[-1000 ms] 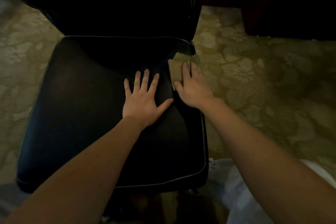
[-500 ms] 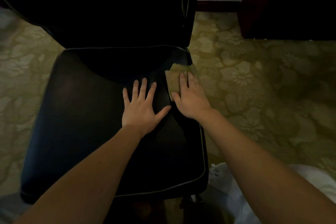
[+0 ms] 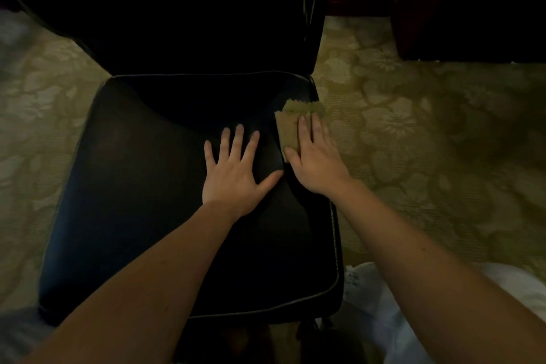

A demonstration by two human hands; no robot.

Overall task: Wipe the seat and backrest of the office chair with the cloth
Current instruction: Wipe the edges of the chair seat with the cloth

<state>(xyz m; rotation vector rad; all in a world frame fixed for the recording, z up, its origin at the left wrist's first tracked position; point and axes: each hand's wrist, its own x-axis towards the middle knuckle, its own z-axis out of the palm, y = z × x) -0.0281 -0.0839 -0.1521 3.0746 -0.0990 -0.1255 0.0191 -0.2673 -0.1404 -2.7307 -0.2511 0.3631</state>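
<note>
At the right edge of the seat [image 3: 147, 201], a little right of frame centre, the cloth [image 3: 291, 127] lies folded flat. It is olive-green with a zigzag far edge, near the back corner where the seat meets the backrest [image 3: 192, 9]. I have the right grip [image 3: 317, 165] pressed flat on top of it, fingers straight and close together. The cloth shows beyond the fingertips and to their left. The left grip [image 3: 233, 177] lies just beside it toward frame centre, palm down on the bare black seat, fingers spread wide, holding nothing. The backrest fills the upper middle, too dark for me to read any detail. Patterned green carpet [image 3: 428, 142] surrounds the chair, dark furniture [image 3: 472, 3] stands at upper right, and white fabric [image 3: 381, 319] shows at lower right.
</note>
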